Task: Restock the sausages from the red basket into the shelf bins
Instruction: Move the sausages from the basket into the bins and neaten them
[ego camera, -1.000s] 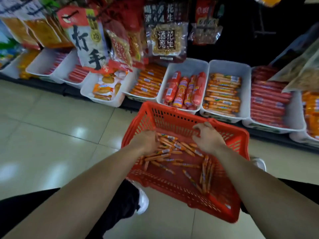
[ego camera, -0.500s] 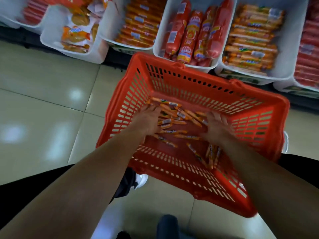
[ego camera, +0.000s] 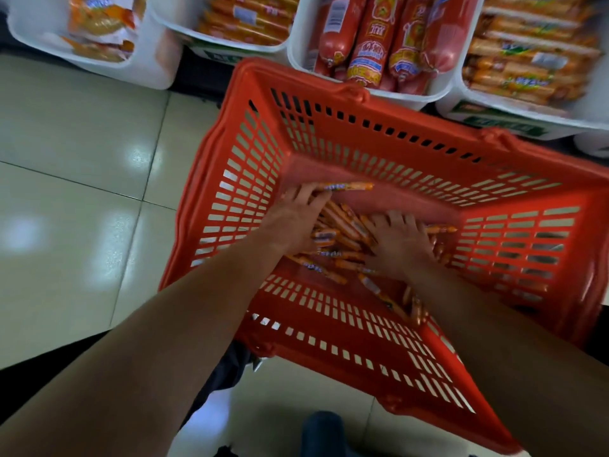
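Red basket (ego camera: 329, 133), moulded plastic with slotted lattice walls, standing on glossy pale floor tiles (ego camera: 82, 143) just in front of the white shelf bins (ego camera: 425, 95). The sausages (ego camera: 342, 225), thin orange foil-wrapped sticks, lie in a loose heap on the basket floor. Both hands are inside the basket, a little apart, palm down on the heap. The left hand (ego camera: 293, 222) rests on its left side, extended fingers (ego camera: 309, 196) touching one stick (ego camera: 349, 186) lying along the far wall. The right hand (ego camera: 398, 245) lies flat with fingers spread on the right side. Thick, glossy red sausages (ego camera: 372, 37) fill the nearest bin.
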Demonstrator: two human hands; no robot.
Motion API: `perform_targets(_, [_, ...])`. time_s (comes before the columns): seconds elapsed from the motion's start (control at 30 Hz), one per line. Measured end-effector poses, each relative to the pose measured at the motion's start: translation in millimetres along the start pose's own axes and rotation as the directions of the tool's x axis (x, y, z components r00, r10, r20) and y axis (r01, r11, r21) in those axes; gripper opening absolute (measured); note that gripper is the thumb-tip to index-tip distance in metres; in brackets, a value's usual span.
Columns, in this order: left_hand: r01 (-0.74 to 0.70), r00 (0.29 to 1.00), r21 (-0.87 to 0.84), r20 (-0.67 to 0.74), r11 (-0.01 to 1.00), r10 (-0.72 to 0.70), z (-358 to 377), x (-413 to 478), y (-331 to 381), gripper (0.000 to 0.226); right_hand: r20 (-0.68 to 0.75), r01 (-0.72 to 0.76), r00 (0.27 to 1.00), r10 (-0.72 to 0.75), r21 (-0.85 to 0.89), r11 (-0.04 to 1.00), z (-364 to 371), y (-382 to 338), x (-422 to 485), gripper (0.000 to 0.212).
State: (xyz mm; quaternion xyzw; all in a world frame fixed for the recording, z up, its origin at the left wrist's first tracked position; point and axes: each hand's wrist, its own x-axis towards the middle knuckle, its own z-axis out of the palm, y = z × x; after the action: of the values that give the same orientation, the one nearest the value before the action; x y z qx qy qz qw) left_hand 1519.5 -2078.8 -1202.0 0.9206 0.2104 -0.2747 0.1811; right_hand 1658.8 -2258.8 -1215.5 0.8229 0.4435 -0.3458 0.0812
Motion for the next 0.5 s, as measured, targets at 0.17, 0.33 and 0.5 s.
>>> perform_targets(0.17, [0.078,0.997,-0.187,0.028,0.979,-0.074,1.4,-12.8,-0.4,0.115,-0.012,-0.045,0.999,0.046,0.081,0.996,-9.4,5.4,-12.4,0.087])
perform_targets(0.33, [0.259,0.958,-0.126,0.162,0.958,-0.238,3.2,-32.3,-15.8,0.113,-0.057,0.103,0.993,-0.099,0.081,0.991,-24.4,-19.3,7.3,0.116])
perform_targets(0.5, [0.185,0.982,-0.239,0.073,0.953,-0.172,3.6,-33.7,-20.2,0.06,-0.006,0.161,0.987,-0.161,-0.02,0.987,-25.7,-44.7,36.5,0.112])
